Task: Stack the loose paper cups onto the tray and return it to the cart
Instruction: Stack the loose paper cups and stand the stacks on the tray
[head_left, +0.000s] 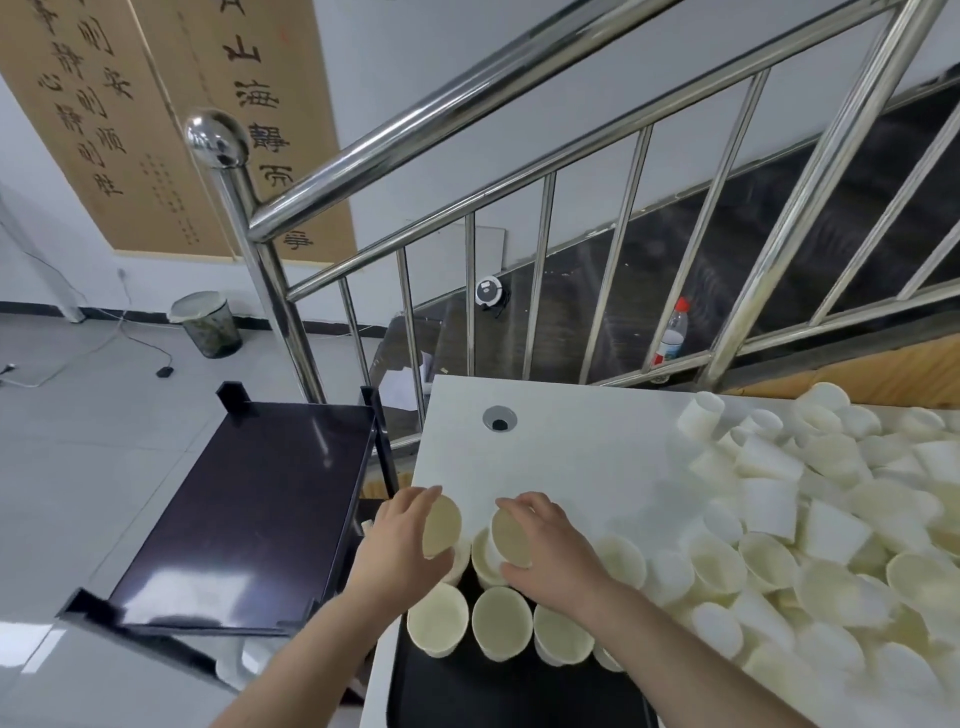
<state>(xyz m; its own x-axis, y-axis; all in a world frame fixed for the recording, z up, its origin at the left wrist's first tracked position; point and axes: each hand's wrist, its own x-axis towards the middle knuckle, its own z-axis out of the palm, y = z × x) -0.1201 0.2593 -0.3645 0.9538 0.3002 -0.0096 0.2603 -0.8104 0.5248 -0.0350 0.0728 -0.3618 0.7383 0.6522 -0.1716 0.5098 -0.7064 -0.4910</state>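
Two paper cups in hand: left hand (402, 540) fingers curl round one (441, 526), right hand (550, 553) another (511, 538), over the black tray (498, 691) at bottom centre. I'd seat each squarely, rims level; cart (249, 514) waits left.

Left hand (402, 540): my fingers curl round a cup, forearm reaching forward.
Right hand (545, 556): I grip another, thumb underneath.
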